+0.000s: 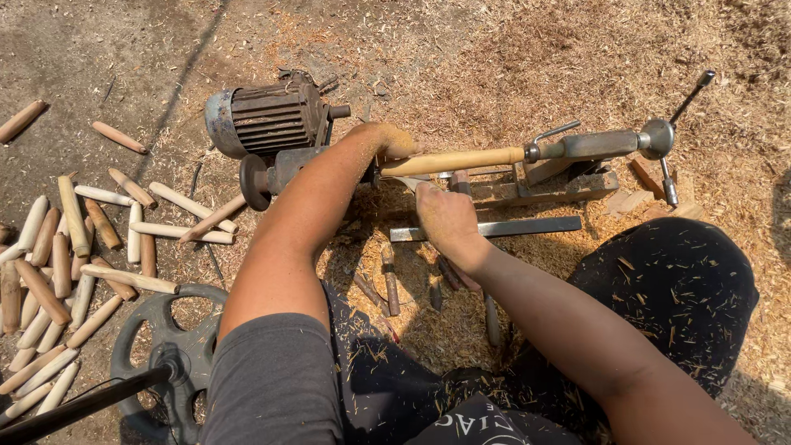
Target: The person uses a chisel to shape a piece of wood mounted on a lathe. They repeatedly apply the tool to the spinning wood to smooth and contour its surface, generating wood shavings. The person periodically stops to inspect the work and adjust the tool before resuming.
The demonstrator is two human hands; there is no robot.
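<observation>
- Wooden rod (451,161) mounted level in the small lathe (577,147) on the ground, between the motor (264,119) end and the metal tail end; looks rounded and smooth along its visible length, so shaping judged well along.
- Left hand (394,142) curled over the rod's left end, fingers closed on it.
- Right hand (445,218) just below the rod, fingers together; grip on any tool impossible to tell.
- Pile of turned sticks (74,255) on the ground at left: many pieces apparently done.
- Thick sawdust (527,58) all around; chisels (389,280) lying near the knees.
</observation>
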